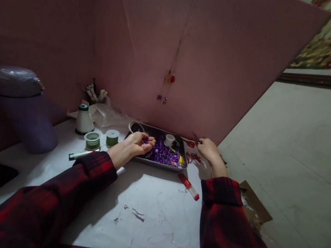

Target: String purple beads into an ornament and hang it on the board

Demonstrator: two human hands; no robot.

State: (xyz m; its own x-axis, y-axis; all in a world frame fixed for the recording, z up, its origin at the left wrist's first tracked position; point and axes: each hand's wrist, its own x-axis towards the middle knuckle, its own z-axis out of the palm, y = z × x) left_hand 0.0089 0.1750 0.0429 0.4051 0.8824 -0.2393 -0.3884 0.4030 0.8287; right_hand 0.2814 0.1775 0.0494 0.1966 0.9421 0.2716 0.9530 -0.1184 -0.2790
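My left hand (134,143) is palm up over the left part of a dark metal tray (158,165), its fingers curled around a few small pinkish-purple beads (146,140). Loose purple beads (165,154) cover the tray's bottom, and a small white cup (169,140) stands among them. To the right of the tray, my right hand (210,152) is closed on small dark scissors (196,138) whose blades point up and left. Close by lie a red looped item (190,144) and red knotted cords (194,159).
Left of the tray stand two green thread spools (92,140), a white thread cone (85,120) and a large purple tumbler (29,114). A red-and-clear narrow case (189,186) lies in front. Thread scraps (138,215) dot the white tabletop. Pendants (169,78) hang on the pink panel behind.
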